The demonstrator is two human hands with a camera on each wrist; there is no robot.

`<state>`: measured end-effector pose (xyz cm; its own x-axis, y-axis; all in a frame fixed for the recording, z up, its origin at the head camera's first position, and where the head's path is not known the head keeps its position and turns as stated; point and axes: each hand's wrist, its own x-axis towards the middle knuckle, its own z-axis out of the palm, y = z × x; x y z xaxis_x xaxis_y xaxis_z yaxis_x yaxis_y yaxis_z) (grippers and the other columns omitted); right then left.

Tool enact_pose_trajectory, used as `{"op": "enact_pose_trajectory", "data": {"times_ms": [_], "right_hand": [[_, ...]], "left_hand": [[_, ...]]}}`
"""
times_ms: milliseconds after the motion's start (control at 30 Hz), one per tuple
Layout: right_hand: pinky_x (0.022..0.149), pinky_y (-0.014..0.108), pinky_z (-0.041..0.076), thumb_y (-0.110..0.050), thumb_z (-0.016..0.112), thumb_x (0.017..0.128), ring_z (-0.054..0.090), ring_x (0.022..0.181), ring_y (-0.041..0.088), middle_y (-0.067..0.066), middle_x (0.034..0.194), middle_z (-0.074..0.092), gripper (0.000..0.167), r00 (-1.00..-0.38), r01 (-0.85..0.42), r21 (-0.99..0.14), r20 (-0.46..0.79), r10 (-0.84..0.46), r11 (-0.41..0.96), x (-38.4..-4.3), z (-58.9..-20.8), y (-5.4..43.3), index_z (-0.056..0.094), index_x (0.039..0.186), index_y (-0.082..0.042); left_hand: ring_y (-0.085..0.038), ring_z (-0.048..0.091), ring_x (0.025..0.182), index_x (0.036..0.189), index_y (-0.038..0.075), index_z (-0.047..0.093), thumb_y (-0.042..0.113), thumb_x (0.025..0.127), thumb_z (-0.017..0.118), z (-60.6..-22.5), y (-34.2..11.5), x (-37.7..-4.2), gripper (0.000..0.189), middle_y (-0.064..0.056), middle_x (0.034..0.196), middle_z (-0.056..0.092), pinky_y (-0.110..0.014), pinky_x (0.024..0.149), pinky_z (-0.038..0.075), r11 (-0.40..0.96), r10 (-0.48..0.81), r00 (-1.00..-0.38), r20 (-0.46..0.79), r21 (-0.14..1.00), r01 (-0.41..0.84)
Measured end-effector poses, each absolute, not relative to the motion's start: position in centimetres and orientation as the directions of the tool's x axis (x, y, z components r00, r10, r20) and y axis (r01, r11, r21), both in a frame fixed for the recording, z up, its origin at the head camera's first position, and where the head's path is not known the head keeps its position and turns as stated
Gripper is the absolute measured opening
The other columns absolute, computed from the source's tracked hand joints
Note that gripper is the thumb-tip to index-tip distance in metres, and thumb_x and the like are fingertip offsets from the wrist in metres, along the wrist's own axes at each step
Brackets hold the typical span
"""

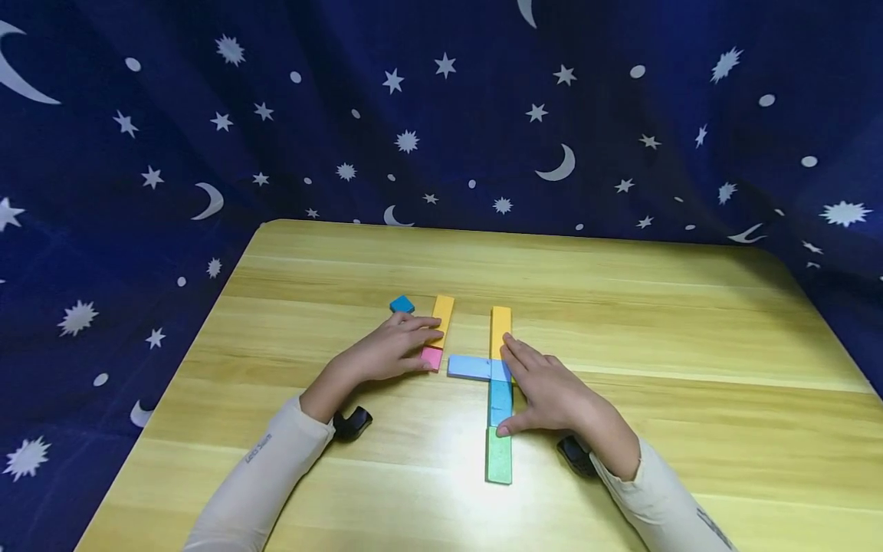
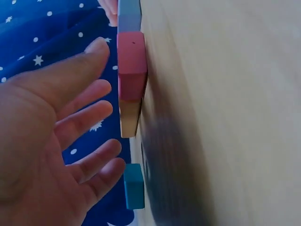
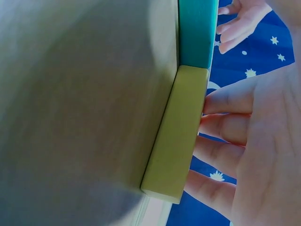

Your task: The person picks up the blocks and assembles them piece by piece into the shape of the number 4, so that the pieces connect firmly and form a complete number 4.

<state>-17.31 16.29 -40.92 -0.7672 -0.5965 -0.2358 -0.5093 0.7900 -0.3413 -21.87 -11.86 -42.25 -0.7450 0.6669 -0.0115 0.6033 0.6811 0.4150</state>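
Note:
My left hand is over an orange block and a small pink block set end to end. Its fingers are spread and slightly bent, and in the left wrist view nothing sits in its grasp. A small blue block lies just beyond that hand. My right hand reaches across a cross-like layout with straight fingers. That layout shows another orange block, a light blue block, a teal block and a green block. In the right wrist view, the fingertips lie against a yellow block.
The blocks lie flat on a wooden table. A dark blue curtain with stars and moons hangs behind and beside it. Black wrist mounts stick out below both wrists, close to the tabletop.

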Motion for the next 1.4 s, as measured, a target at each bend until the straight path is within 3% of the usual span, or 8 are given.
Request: {"op": "enact_pose_trajectory", "data": {"times_ms": [400,667,1067,1400], "right_hand": [[0.102,0.055,0.028,-0.068,0.065,0.062,0.018,0.138,0.035,0.018,0.152,0.011,0.115,-0.766,-0.522,-0.333,-0.223,-0.603,0.785,-17.3,-41.3,16.4,0.024,0.142,0.004],[0.103,0.055,0.027,-0.066,0.067,0.062,0.018,0.137,0.035,0.019,0.151,0.012,0.115,-0.767,-0.533,-0.345,-0.189,-0.613,0.773,-18.2,-39.9,16.0,0.024,0.141,0.005],[0.1,0.063,0.025,-0.072,0.063,0.057,0.014,0.137,0.042,0.021,0.15,0.014,0.119,-0.761,-0.488,-0.426,-0.22,-0.611,0.762,-15.3,-41.6,16.4,0.027,0.14,0.005],[0.1,0.064,0.024,-0.071,0.065,0.056,0.011,0.137,0.043,0.019,0.151,0.013,0.119,-0.777,-0.498,-0.413,-0.177,-0.604,0.762,-15.8,-41.0,16.9,0.028,0.14,0.005]], "left_hand": [[-0.024,0.041,0.12,0.124,0.015,0.057,0.032,0.087,0.06,-42.9,-11.8,-22.0,0.041,-0.002,0.137,0.047,-0.041,0.099,0.036,0.67,0.673,-0.739,0.032,0.396,0.628],[-0.025,0.042,0.118,0.123,0.015,0.059,0.031,0.087,0.061,-41.2,-12.0,-22.7,0.04,-0.003,0.136,0.048,-0.041,0.098,0.037,0.682,0.667,-0.743,0.053,0.358,0.638],[-0.021,0.042,0.117,0.121,0.017,0.06,0.035,0.086,0.061,-43.6,-11.5,-19.2,0.039,0.0,0.135,0.049,-0.037,0.096,0.04,0.696,0.648,-0.762,0.015,0.394,0.6],[-0.02,0.043,0.117,0.12,0.017,0.06,0.036,0.086,0.06,-43.0,-11.0,-20.3,0.038,0.001,0.134,0.05,-0.035,0.096,0.039,0.683,0.665,-0.744,0.055,0.359,0.637]]}}
